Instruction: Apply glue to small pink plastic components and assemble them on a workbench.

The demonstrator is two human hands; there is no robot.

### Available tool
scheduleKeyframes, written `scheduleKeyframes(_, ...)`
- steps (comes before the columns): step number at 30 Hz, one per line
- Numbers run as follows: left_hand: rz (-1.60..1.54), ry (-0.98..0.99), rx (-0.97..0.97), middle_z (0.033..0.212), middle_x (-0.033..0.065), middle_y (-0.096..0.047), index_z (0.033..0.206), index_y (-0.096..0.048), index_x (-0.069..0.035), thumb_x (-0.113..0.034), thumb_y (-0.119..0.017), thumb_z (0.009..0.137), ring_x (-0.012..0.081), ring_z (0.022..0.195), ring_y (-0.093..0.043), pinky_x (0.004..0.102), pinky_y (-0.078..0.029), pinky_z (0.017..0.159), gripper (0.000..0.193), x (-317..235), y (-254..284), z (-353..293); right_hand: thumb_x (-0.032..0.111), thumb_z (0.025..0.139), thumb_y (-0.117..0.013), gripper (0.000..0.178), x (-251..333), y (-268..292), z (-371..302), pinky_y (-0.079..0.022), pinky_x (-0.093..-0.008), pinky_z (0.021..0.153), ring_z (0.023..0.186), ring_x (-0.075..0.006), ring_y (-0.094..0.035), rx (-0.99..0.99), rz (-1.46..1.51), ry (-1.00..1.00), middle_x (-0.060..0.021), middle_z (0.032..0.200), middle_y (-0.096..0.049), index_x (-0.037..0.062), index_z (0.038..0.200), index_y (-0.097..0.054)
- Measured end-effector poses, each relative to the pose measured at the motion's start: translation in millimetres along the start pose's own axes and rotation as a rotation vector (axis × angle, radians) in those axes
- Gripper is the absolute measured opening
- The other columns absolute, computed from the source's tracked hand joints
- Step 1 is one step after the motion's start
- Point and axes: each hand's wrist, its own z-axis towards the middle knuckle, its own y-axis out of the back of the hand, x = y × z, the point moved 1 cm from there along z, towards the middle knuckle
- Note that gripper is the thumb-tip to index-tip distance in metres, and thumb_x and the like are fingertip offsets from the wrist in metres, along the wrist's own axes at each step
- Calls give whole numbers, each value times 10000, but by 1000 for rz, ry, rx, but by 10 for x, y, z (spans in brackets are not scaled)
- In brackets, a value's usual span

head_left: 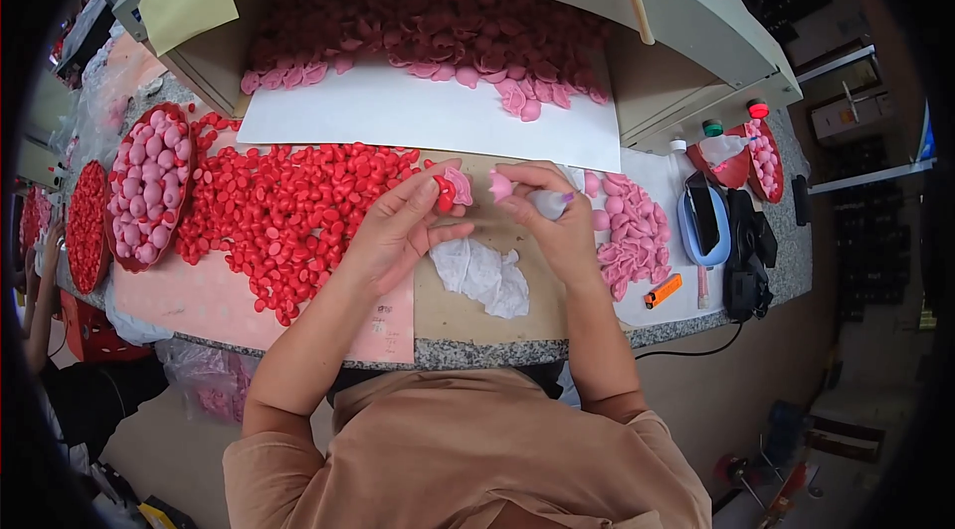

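Observation:
Between the fingertips of my left hand [393,236] is a small glossy red piece [445,195], with a pink, wavy-edged piece [459,186] against it. Whether the two are joined, I cannot tell. My right hand [563,236] pinches a small pink pointed piece [500,187] and also holds a small whitish bottle [548,203] with a purple tip. The hands are close together but apart, over a brown board [448,326]. A crumpled white cloth [483,276] lies below them. Loose red pieces [298,206] spread left of my left hand; pink pieces [635,231] lie right of my right hand.
A grey hooded box [686,22] stands behind, with pink pieces [448,27] heaped inside on white paper [428,121]. Filled trays [180,193] are at left. A blue container [703,256] holding a phone, and an orange cutter [663,290], lie at right. Another person's arm [40,295] shows far left.

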Motion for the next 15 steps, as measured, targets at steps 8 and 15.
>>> scheduleKeyframes(8, 103, 28, -37, 1114, 76, -579, 1285, -467, -31, -182, -479, 945, 190, 975, -599, 333, -526, 851, 371, 35, -46, 10, -38, 670, -733, 368, -34, -119, -28, -448, -235, 671, 761, -120, -551, 63, -181, 300, -66, 973, -578, 24, 1024, -649)
scheduleKeyframes(15, 110, 42, -23, 1094, 48, -584, 1272, -485, -42, -176, -498, 936, 162, 982, -593, 333, -526, 862, 362, 58, -27, 12, -34, 669, -735, 377, -16, -143, -30, -452, -240, 659, 758, -126, -555, 66, -213, 312, -68, 965, -582, 36, 1030, -650)
